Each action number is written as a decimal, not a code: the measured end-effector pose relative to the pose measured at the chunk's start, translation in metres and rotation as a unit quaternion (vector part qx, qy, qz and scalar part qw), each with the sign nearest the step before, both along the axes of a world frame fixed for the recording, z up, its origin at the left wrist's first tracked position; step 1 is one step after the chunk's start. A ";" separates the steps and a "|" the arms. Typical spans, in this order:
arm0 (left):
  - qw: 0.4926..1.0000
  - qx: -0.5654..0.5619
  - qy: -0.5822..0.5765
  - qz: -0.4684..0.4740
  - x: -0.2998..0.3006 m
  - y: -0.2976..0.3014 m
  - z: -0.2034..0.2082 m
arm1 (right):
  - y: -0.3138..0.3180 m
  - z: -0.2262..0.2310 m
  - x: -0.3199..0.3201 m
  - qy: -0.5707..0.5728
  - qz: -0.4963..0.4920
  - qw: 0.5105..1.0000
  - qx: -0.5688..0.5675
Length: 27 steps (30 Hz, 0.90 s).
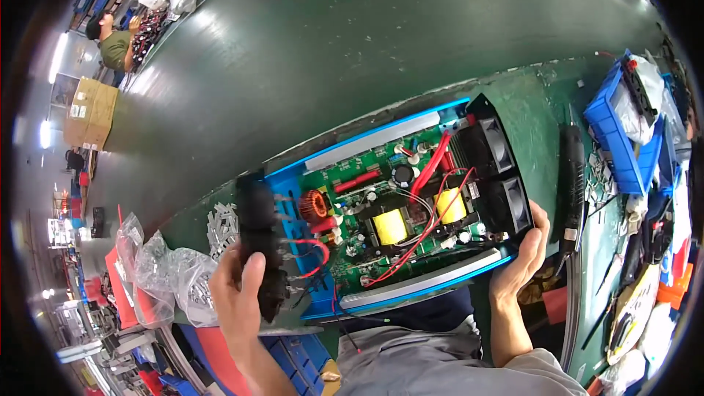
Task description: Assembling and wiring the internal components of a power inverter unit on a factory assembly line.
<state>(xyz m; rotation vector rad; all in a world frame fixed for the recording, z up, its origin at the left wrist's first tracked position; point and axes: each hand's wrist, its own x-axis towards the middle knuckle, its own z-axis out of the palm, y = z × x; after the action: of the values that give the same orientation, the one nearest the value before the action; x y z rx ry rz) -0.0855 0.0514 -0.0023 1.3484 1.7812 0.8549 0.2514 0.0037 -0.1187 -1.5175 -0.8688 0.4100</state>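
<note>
An uncovered power inverter (400, 231) lies tilted across the middle, its blue metal case (455, 276) open at the top. Inside are a green circuit board, two yellow-wrapped transformers (390, 227), a copper coil (314, 205) and red wires. My left hand (238, 286) is closed round a black end panel (258, 246) at the case's left end; red and black wires run from the panel into the case. At the other end sits a black panel with two fans (506, 169). My right hand (524, 253) grips its near corner, with some fingers hidden behind it.
A green work surface (352, 44) stretches beyond. Clear plastic bags (194, 279) and small metal pieces (221, 227) lie at left. A black-handled tool (570, 183) and a blue bin (623, 125) stand at right. Far left are a cardboard box (90, 114) and another person (117, 44).
</note>
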 end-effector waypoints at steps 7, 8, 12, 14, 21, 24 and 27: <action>0.989 0.079 0.128 0.010 -0.004 0.007 -0.010 | -0.002 -0.004 0.006 -0.020 0.015 1.000 0.004; 0.973 0.163 0.156 0.054 0.009 0.011 -0.016 | -0.003 -0.005 0.006 -0.022 0.020 1.000 0.007; 0.920 0.264 0.285 0.057 0.021 0.013 0.005 | -0.005 -0.006 0.005 -0.016 0.024 0.999 0.012; 0.922 0.320 0.216 0.009 0.025 0.005 0.012 | -0.004 -0.005 0.003 -0.003 0.029 0.999 0.018; 0.879 0.393 0.019 -0.270 0.082 0.007 0.009 | -0.015 0.000 0.007 -0.165 -0.083 0.972 0.144; 0.855 0.376 0.020 -0.358 0.107 0.003 0.002 | -0.041 0.030 0.005 -0.132 0.213 0.936 0.248; 0.867 0.336 -0.031 -0.367 0.123 -0.002 -0.006 | -0.038 0.057 -0.017 -0.208 0.314 0.920 0.113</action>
<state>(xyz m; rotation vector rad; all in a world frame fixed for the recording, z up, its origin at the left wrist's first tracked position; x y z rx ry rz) 0.0379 0.0493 -0.0083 2.1985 0.7629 1.0787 0.2341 -0.0345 -0.0619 -1.0965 -1.6948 0.4322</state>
